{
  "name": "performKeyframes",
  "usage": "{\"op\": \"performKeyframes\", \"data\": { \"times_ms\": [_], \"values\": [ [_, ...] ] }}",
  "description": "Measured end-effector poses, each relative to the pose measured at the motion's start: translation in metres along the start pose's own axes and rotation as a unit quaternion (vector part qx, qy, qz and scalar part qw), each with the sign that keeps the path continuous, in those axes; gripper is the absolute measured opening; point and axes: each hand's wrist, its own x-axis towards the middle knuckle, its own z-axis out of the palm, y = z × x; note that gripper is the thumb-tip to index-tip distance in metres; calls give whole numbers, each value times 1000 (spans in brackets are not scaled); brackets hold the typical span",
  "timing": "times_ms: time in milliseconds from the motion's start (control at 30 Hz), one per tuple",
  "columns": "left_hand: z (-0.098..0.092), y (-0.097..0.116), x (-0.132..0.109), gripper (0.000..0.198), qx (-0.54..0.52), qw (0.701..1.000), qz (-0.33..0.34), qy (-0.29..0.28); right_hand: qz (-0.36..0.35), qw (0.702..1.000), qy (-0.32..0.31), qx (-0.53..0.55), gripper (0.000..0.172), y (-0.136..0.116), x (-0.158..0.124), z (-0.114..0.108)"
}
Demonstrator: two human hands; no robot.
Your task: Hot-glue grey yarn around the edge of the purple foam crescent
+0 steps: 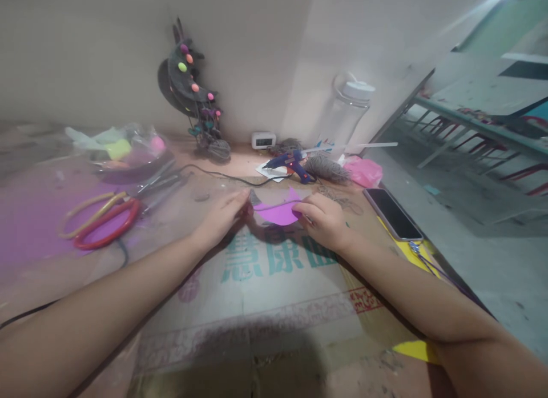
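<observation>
A curved purple piece (pixel 278 214) is held between my two hands over the printed cardboard (pixel 265 306). A thin grey strand of yarn (pixel 278 204) runs across it from one hand to the other. At its left end, next to a small grey patch, my left hand (pixel 231 212) is closed in a pinch. My right hand (pixel 321 218) pinches the right end with thumb and forefinger. Just beyond the hands, a dark blue glue gun (pixel 291 164) rests on a white card (pixel 269 171).
Scissors (pixel 107 218) and a plastic bag (pixel 120 149) lie left. Behind are a decorated grey crescent (pixel 186 78), a small clock (pixel 263 140), grey yarn (pixel 327 168) and a clear bottle (pixel 349 115). A pink bag (pixel 363 171) and a phone (pixel 394 213) sit right.
</observation>
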Motion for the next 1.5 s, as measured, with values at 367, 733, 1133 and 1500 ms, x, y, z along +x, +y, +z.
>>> {"op": "performKeyframes", "data": {
  "times_ms": [367,733,1133,1500],
  "values": [
    [-3,8,-1,32,19,1000,-1,-6,101,994,-23,39,20,2,4,-2],
    [-8,0,7,29,-50,998,19,29,362,804,-322,346,33,25,21,-22],
    [-5,8,7,27,-99,993,-12,61,382,884,-220,155,30,57,38,-91],
    [-3,7,5,28,-60,997,-14,46,230,955,-141,119,18,7,45,-139]
  ]
}}
